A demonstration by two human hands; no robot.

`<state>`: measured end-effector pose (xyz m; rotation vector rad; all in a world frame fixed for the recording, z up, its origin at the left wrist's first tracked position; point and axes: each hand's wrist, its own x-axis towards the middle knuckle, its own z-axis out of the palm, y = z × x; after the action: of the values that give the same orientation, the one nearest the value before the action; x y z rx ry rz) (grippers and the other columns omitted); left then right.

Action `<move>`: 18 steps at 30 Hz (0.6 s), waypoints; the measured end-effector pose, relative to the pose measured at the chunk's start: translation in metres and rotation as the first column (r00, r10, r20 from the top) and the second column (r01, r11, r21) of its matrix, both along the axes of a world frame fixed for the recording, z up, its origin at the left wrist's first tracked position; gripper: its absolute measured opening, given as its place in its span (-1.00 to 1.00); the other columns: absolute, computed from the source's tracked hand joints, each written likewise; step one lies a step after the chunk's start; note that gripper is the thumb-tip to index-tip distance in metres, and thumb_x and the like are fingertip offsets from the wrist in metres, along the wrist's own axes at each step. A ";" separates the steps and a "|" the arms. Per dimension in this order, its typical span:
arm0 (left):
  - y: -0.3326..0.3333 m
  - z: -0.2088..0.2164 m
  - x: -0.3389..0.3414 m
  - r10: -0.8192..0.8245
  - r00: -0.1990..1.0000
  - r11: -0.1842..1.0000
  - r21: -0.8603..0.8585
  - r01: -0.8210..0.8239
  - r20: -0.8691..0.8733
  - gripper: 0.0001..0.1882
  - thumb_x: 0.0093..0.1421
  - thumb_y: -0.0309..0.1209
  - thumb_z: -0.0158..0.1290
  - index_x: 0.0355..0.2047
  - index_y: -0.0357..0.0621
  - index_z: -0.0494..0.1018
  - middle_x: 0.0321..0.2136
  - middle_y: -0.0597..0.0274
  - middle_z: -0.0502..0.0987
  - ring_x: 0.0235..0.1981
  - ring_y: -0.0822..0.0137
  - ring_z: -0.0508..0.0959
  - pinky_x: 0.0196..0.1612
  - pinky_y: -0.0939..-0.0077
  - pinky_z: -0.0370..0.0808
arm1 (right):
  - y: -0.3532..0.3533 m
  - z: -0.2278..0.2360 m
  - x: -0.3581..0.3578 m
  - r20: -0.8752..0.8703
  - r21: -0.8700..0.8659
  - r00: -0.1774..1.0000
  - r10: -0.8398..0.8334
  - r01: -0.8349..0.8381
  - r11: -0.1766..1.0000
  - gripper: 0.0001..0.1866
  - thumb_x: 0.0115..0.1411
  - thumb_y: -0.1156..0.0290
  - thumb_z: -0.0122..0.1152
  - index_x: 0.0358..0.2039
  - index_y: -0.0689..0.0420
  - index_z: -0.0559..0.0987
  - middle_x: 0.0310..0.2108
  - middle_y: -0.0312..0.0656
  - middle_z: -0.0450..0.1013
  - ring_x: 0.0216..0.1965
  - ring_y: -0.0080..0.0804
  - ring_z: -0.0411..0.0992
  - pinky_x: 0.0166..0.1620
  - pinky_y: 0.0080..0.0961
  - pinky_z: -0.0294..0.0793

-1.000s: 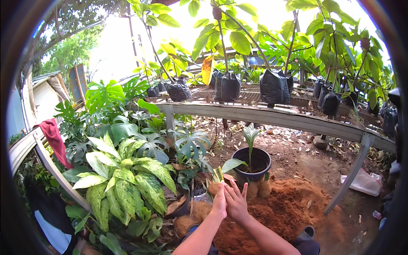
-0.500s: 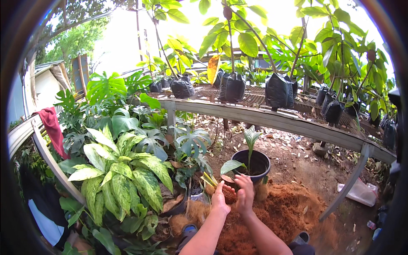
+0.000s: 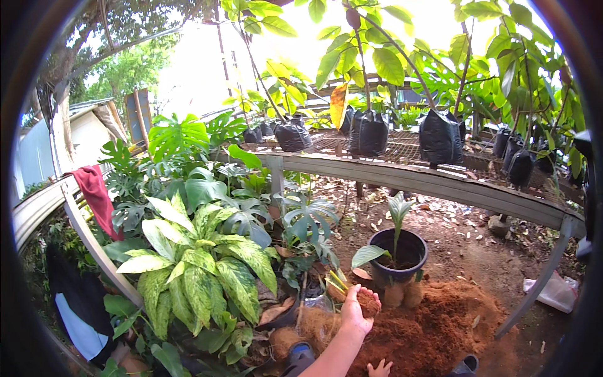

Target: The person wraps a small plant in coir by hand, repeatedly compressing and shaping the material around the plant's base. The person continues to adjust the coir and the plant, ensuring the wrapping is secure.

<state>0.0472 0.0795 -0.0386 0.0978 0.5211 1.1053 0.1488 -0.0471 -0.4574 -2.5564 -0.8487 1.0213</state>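
My left hand [image 3: 355, 317] is cupped round a clump of reddish-brown coir-like fibre [image 3: 370, 305]. Short yellow-green stems [image 3: 338, 280] stick out just past its fingers; I cannot tell whether the hand grips them. At the lower edge my right hand [image 3: 379, 369] shows only in part, fingers spread over the loose brown fibre pile [image 3: 433, 327]. Beyond the hands stands a black plant pot [image 3: 419, 259] with a young leafy plant [image 3: 397, 217] in it. Rounded fibrous husks [image 3: 402, 293] sit against the pot's near side.
A large variegated plant [image 3: 195, 257] spreads out on the left. Across the back runs a bench with a wooden rail [image 3: 402, 176], carrying black bagged saplings [image 3: 369, 133]. A red cloth [image 3: 95, 195] hangs at left. At right lies a clear plastic bag [image 3: 553, 292].
My right hand has left the left hand's side and dropped to the lower edge, over the fibre. The left hand keeps its clump. The whole view has shifted slightly.
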 end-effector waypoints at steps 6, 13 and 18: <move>0.010 0.013 -0.010 0.055 0.998 0.992 0.110 -0.055 0.000 -0.80 0.35 -0.23 0.11 -0.37 -0.02 0.46 -0.46 0.28 0.56 -0.43 0.25 0.60 -0.35 0.28 0.58 | -0.015 0.001 -0.070 -0.052 0.042 0.994 0.092 -0.090 0.995 0.04 0.20 -0.11 0.33 0.50 0.03 0.01 0.51 0.23 -0.17 0.48 0.28 -0.11 0.40 0.13 0.16; 0.014 0.020 -0.009 0.061 0.998 0.995 0.080 -0.060 -0.012 -0.81 0.34 -0.22 0.11 -0.39 0.03 0.44 -0.46 0.31 0.55 -0.40 0.26 0.60 -0.33 0.25 0.59 | 0.007 -0.004 -0.049 -0.200 -0.105 0.964 0.173 -0.197 0.975 -0.17 0.26 -0.05 0.28 0.39 -0.09 0.08 0.35 0.00 -0.05 0.30 0.07 -0.02 0.19 0.10 0.22; 0.007 0.009 -0.004 0.040 0.998 0.993 0.114 -0.035 -0.043 -0.79 0.34 -0.20 0.11 -0.39 0.02 0.47 -0.46 0.31 0.57 -0.43 0.28 0.61 -0.36 0.28 0.59 | 0.026 0.001 0.003 -0.507 -0.071 0.770 -0.387 0.410 0.909 -0.42 0.31 -0.10 0.21 0.14 -0.01 0.33 0.01 -0.06 0.25 -0.09 -0.06 0.27 -0.17 -0.07 0.37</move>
<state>0.0433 0.0866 -0.0295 0.2129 0.5019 1.1716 0.1517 -0.0208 -0.4566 -2.1139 -0.1644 1.4103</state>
